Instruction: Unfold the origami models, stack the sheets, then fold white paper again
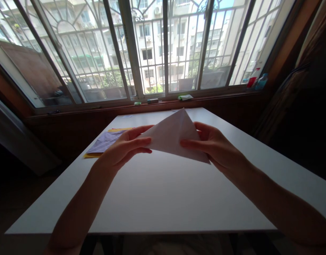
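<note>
A folded sheet of white paper [169, 132], roughly triangular with its peak pointing up, is held above the white table [163, 198]. My left hand [131, 143] pinches its left corner, thumb on the near face and fingers behind. At the paper's right side, my right hand [210, 143] grips it with the thumb pressed on the near face. The fingers behind the sheet are partly hidden. Beyond my left hand lies a stack of creased pale paper [104, 141] on top of yellow paper [92, 155].
A barred window [166, 46] stands behind the table. On its sill [112, 109] are a green-and-white packet [185, 97], a small dark block [152, 101], and a red bottle [253, 79] beside a bluish bottle [262, 82]. A dark curtain [290, 85] hangs at the right.
</note>
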Action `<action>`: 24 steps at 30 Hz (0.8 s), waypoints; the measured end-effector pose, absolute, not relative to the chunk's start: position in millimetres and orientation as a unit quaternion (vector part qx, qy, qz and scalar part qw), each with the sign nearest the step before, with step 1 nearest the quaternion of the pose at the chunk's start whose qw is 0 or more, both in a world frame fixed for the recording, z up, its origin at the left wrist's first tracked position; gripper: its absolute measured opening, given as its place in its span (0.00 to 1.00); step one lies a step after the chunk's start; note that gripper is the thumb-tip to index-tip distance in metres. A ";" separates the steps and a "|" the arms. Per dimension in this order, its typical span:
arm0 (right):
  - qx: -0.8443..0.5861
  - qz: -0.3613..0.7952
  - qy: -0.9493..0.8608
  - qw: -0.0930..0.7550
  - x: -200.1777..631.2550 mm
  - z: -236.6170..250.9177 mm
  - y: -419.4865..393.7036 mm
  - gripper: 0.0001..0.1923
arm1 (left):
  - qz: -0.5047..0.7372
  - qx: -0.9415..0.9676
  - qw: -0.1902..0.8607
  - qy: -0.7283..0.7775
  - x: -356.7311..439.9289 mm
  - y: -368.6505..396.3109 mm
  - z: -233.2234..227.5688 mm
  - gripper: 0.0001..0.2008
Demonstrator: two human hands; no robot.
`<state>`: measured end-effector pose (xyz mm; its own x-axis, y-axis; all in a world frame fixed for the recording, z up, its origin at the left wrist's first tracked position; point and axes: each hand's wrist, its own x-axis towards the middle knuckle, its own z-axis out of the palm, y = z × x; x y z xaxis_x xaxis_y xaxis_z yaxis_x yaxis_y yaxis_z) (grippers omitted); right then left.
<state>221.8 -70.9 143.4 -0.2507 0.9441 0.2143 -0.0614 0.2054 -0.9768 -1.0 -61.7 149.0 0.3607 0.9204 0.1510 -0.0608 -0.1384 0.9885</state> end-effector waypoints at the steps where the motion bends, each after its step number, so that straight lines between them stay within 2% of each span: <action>1: -0.368 0.499 -0.601 0.505 221.6 143.9 -72.5 0.23 | 0.467 0.595 0.556 0.344 2.1 -63.5 147.9 0.21; 6: -0.360 0.465 -0.600 0.542 218.1 141.7 -79.1 0.23 | 0.559 0.524 0.566 0.304 27.0 -73.9 135.4 0.13; 14: -0.337 0.475 -0.611 0.536 216.8 136.3 -78.9 0.23 | 0.489 0.558 0.565 0.360 43.0 -87.2 124.8 0.11; 20: -0.322 0.492 -0.618 0.522 219.0 138.1 -82.0 0.19 | 0.487 0.588 0.525 0.375 44.1 -95.1 128.4 0.11; 24: -0.321 0.488 -0.618 0.526 220.1 137.5 -83.1 0.19 | 0.493 0.596 0.508 0.379 45.5 -96.8 128.1 0.11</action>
